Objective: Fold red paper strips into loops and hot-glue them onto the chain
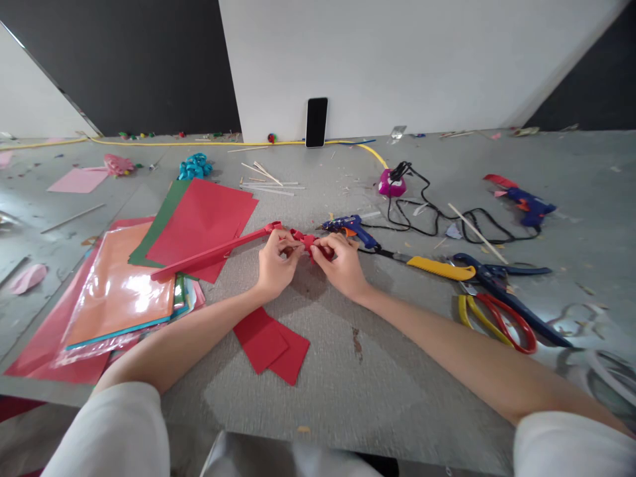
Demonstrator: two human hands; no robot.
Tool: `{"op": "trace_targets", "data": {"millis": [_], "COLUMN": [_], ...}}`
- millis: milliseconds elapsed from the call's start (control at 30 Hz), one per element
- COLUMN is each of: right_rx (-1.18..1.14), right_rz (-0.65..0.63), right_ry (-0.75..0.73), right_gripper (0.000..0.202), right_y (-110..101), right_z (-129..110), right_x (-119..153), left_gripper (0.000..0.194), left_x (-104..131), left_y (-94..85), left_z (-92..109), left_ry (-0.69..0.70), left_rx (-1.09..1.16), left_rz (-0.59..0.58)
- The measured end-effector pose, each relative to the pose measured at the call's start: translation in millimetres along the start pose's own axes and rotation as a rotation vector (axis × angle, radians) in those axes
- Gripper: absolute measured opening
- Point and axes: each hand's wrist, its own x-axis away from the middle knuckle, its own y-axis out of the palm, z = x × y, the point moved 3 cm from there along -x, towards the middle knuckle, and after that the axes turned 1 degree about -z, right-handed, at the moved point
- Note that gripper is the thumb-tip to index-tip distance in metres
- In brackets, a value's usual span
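My left hand (279,263) and my right hand (342,264) meet over the middle of the table, thumbs and fingertips pinched on a small red paper flower (307,240). A long red strip (213,253) runs from near my left fingers down to the left, across a stack of red sheets (199,218). Whether the strip joins the flower is hidden by my fingers. Just beyond my right hand lies a blue glue gun (350,225). Two cut red pieces of paper (271,344) overlap on the table below my left wrist.
On the right lie a yellow utility knife (440,266), scissors (501,318), dark blue pliers (517,298) and a second glue gun (529,204) with black cords. Plastic-wrapped coloured paper (124,278) covers the left. A phone (317,122) leans against the wall; thin sticks (268,173) lie before it.
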Motion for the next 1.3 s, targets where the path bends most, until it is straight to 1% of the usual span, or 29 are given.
{"op": "trace_targets", "data": {"millis": [167, 333, 400, 433, 500, 567, 900, 1167, 1300], "right_rx": [-0.015, -0.014, -0.017, -0.021, -0.034, -0.047, -0.135, -0.199, -0.221], "right_rz": [0.008, 0.021, 0.027, 0.029, 0.030, 0.028, -0.005, -0.022, -0.024], "right_ry": [0.006, -0.006, -0.015, -0.019, -0.024, -0.027, -0.039, -0.020, -0.012], "right_gripper": [0.021, 0.022, 0.021, 0.020, 0.018, 0.017, 0.019, 0.021, 0.023], "right_y": [-1, -2, -2, -3, -3, -4, -5, -5, -5], "right_z": [0, -1, -2, -2, -3, -3, -4, -3, -4], "right_x": [-1, -1, -1, -2, -2, -3, -4, -4, -4], "left_gripper": [0.024, 0.011, 0.006, 0.004, 0.009, 0.011, 0.016, 0.015, 0.016], "left_x": [-1, -1, -1, -1, -1, -1, -1, -3, -4], "left_y": [-0.1, -0.7, -0.4, 0.0, 1.5, 2.5, 3.4, 3.3, 3.1], "left_z": [-2, 4, 7, 9, 11, 11, 7, 4, -2], "left_ry": [0.001, 0.126, 0.157, 0.164, 0.172, 0.170, 0.097, 0.105, 0.056], "left_rx": [-0.065, -0.175, -0.244, -0.278, -0.316, -0.313, -0.270, -0.278, -0.203], "left_rz": [-0.008, 0.000, -0.005, -0.016, -0.056, -0.081, -0.095, -0.101, -0.135]}}
